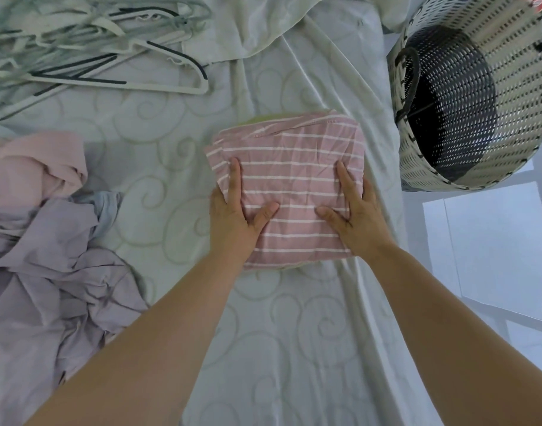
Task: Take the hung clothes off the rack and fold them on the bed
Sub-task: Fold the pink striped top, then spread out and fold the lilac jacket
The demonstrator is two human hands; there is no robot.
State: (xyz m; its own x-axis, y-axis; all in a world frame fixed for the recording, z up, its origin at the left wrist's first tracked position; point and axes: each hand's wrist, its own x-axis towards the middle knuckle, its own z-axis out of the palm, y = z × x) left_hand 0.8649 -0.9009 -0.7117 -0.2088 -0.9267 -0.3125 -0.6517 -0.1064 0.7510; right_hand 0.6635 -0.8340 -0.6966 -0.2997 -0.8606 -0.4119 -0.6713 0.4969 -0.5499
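Note:
A pink garment with thin white stripes (294,167) lies folded into a rough square on the pale green bed sheet (159,179). A yellow-green edge of another cloth shows beneath it. My left hand (235,207) presses flat on the garment's left side, fingers straight and thumb spread inward. My right hand (352,207) presses flat on its right side in the same way. Unfolded clothes lie crumpled at the left: a light pink one (32,167) and a lilac one (48,272).
A tangle of white and grey hangers (94,50) lies at the top left of the bed. A woven black-and-white laundry basket (466,96) stands beside the bed's right edge. White floor tiles (485,247) show at the right.

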